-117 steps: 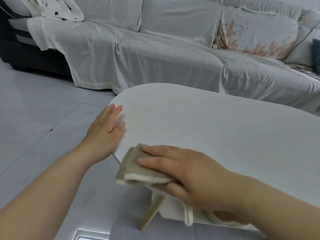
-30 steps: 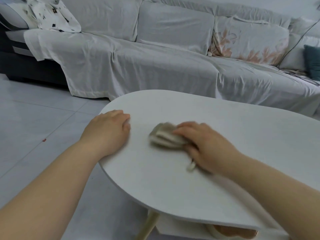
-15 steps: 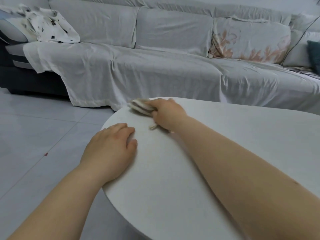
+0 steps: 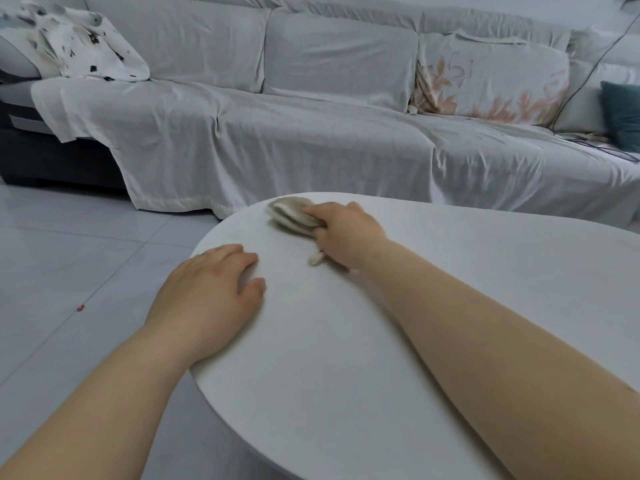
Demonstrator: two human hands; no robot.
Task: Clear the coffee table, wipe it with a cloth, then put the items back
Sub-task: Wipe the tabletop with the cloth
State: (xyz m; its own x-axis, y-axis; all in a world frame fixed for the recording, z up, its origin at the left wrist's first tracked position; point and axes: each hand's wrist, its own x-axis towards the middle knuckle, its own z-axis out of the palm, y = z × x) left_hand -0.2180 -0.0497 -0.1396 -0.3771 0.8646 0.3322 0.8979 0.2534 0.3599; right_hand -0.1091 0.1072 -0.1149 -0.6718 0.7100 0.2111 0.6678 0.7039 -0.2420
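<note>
Coffee table (image 4: 398, 358) top: white, smooth, matt. Cloth (image 4: 292, 213): beige, napped fabric, folded. Sofa cover (image 4: 277, 140): thin wrinkled fabric. Floor tiles (image 4: 69, 258): glossy.

Left hand (image 4: 207, 296) flat, palm down; right hand (image 4: 346, 233) outstretched, grip closed.

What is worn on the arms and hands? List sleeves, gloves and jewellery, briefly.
Nothing visible. The left hand and right hand are bare: no gloves, and no rings that can be seen. Both forearms are uncovered as far as the frame shows, with no sleeve, watch or bracelet in view.

head view, close above table (image 4: 346, 375), facing sofa (image 4: 311, 133)
</note>
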